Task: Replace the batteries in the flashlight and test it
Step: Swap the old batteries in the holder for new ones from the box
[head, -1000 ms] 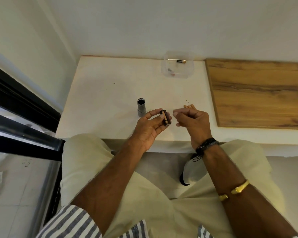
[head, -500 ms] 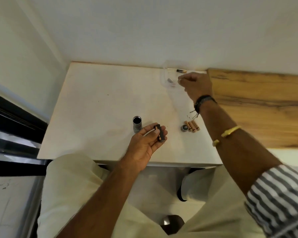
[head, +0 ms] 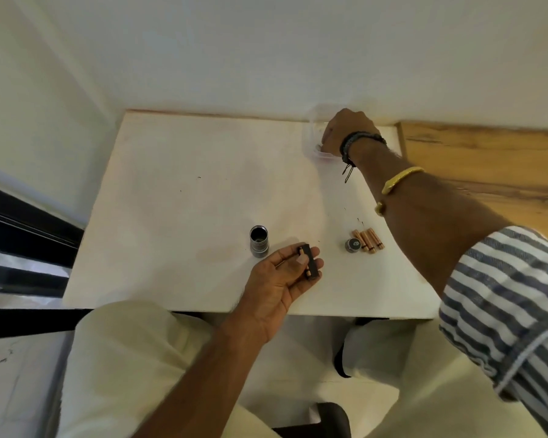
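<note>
roughly halfway: flashlight body (head: 259,241) stands open on the table (head: 178,197), tail cap (head: 352,245) + old batteries (head: 368,240) set aside. left hand (head: 280,281) grips the battery holder (head: 309,261); right hand (head: 345,132) in the clear tub (head: 310,137), grasp hidden, can't tell. reload, close, test left.

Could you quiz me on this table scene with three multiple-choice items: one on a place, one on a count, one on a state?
1. Where is the right hand?
A. in the clear container at the table's far edge
B. on the lap
C. on the batteries

2. How many copper batteries lie beside the small cap?
A. one
B. three
C. six

3. How does the flashlight body stand?
A. lying flat
B. held up
C. upright, open end up

Answers: 1 A, its fingers are down in the container. 2 B, three lie side by side. 3 C, its dark mouth faces up.
</note>
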### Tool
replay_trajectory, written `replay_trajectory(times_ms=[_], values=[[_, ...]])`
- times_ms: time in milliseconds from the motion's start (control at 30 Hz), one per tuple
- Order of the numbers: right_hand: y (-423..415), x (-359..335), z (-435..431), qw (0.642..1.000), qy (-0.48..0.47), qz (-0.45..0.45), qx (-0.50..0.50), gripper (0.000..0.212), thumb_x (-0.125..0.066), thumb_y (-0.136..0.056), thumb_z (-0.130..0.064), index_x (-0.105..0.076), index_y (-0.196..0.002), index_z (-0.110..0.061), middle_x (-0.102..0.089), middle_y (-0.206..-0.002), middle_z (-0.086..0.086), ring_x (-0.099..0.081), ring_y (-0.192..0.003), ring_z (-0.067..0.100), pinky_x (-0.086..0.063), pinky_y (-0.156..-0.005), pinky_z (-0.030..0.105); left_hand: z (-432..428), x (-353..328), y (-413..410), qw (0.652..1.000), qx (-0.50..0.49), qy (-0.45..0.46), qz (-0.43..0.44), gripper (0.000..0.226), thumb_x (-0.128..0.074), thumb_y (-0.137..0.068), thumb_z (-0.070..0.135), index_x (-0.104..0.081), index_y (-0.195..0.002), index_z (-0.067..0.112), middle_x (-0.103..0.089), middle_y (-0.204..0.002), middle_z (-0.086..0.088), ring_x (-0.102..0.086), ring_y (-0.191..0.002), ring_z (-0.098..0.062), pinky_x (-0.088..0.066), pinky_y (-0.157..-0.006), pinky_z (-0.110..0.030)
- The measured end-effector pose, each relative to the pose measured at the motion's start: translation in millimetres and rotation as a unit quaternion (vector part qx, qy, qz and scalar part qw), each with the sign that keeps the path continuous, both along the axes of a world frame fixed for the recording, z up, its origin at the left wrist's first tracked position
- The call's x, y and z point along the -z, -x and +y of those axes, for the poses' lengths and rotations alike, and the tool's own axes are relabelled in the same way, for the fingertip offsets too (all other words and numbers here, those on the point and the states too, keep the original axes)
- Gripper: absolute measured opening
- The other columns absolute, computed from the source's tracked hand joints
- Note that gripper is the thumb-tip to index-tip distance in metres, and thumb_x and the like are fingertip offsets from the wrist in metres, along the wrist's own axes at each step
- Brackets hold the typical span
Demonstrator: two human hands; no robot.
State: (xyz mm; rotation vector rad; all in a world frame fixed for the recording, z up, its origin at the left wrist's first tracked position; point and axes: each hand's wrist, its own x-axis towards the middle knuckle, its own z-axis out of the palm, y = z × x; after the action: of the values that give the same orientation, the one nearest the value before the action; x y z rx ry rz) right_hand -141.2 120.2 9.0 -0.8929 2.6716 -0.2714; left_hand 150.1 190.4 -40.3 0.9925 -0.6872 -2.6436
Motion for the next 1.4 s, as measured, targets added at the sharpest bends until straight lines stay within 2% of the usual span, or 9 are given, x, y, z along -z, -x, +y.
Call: replay_trajectory(times_ms=[300,467,733,900,1000,1133,1233,1333,1400], values=[[-24,-28,32,0.975,0.203,-0.058,0.071,0.026,-0.067,-0.075,-0.025,-0.075,-0.099,-0.029,-0.073,-0.106,0.001,-0.069,-0.100,0.021,-0.059,-0.087,0.036,5,-11,-3,1.000,-0.023,-0.015,0.002,0.025,-0.056,-0.095,-0.001,-0.062,-0.120,-0.003,-0.072,-0.110,-0.021,-0.071,-0.105,-0.032,-0.060,-0.085,-0.037],[-70,-49,77,0.925,0.327,-0.167,0.099,0.018,-0.066,-0.079,-0.013,-0.074,-0.093,-0.020,-0.077,-0.078,0.006,-0.077,-0.064,0.019,-0.065,-0.065,0.040,8,-20,-7,0.999,-0.019,-0.027,0.020,0.027,-0.055,-0.097,-0.001,-0.062,-0.122,0.003,-0.071,-0.115,-0.023,-0.070,-0.107,-0.036,-0.060,-0.084,-0.045],[-166,-33,183,0.866,0.409,-0.258,0.130,0.022,-0.070,-0.088,-0.011,-0.074,-0.106,-0.022,-0.073,-0.076,0.001,-0.072,-0.070,0.018,-0.063,-0.069,0.036,19,-28,-15,0.999,-0.006,0.000,0.036,0.031,-0.054,-0.098,0.000,-0.058,-0.128,0.002,-0.069,-0.119,-0.024,-0.068,-0.111,-0.039,-0.060,-0.085,-0.044],[-196,-23,220,0.829,0.446,-0.307,0.141,0.017,-0.080,-0.079,-0.002,-0.078,-0.088,-0.016,-0.077,-0.087,0.006,-0.072,-0.084,0.019,-0.062,-0.085,0.045,21,-28,-29,0.999,0.009,0.044,0.023,0.030,-0.058,-0.097,0.001,-0.060,-0.127,0.001,-0.070,-0.116,-0.022,-0.069,-0.108,-0.038,-0.060,-0.083,-0.043],[-203,-22,227,0.827,0.453,-0.313,0.114,0.026,-0.081,-0.077,0.002,-0.081,-0.090,-0.020,-0.076,-0.089,0.007,-0.070,-0.088,0.009,-0.056,-0.099,0.045,20,-27,-37,0.997,0.020,0.072,0.007,0.030,-0.060,-0.096,0.004,-0.059,-0.125,-0.004,-0.070,-0.117,-0.021,-0.070,-0.107,-0.036,-0.060,-0.082,-0.041],[-213,-21,229,0.828,0.460,-0.302,0.104,0.022,-0.080,-0.084,-0.005,-0.077,-0.105,-0.012,-0.075,-0.082,0.002,-0.071,-0.081,0.018,-0.063,-0.081,0.045,20,-27,-42,0.995,0.029,0.093,-0.005,0.027,-0.061,-0.095,0.005,-0.059,-0.120,-0.006,-0.071,-0.113,-0.025,-0.071,-0.104,-0.037,-0.060,-0.081,-0.041],[-217,-21,228,0.850,0.456,-0.247,0.095,0.020,-0.080,-0.083,-0.007,-0.072,-0.102,-0.009,-0.077,-0.085,0.009,-0.075,-0.082,0.025,-0.064,-0.074,0.041,23,-26,-41,0.994,0.034,0.104,-0.010,0.030,-0.063,-0.095,0.005,-0.057,-0.122,-0.008,-0.071,-0.111,-0.027,-0.071,-0.103,-0.038,-0.061,-0.079,-0.041],[-220,-19,228,0.869,0.441,-0.212,0.071,0.014,-0.079,-0.085,-0.007,-0.075,-0.098,-0.008,-0.077,-0.085,0.008,-0.076,-0.080,0.022,-0.065,-0.072,0.038,26,-24,-40,0.992,0.046,0.120,-0.010,0.029,-0.064,-0.094,0.005,-0.059,-0.120,-0.007,-0.072,-0.112,-0.024,-0.071,-0.104,-0.038,-0.061,-0.079,-0.041],[-223,-17,228,0.882,0.430,-0.186,0.056,0.013,-0.079,-0.085,-0.008,-0.076,-0.098,-0.010,-0.078,-0.083,0.003,-0.076,-0.076,0.015,-0.063,-0.072,0.029,27,-23,-39,0.991,0.049,0.126,-0.008,0.025,-0.066,-0.092,0.004,-0.062,-0.116,-0.005,-0.073,-0.111,-0.023,-0.071,-0.103,-0.038,-0.061,-0.078,-0.041]])
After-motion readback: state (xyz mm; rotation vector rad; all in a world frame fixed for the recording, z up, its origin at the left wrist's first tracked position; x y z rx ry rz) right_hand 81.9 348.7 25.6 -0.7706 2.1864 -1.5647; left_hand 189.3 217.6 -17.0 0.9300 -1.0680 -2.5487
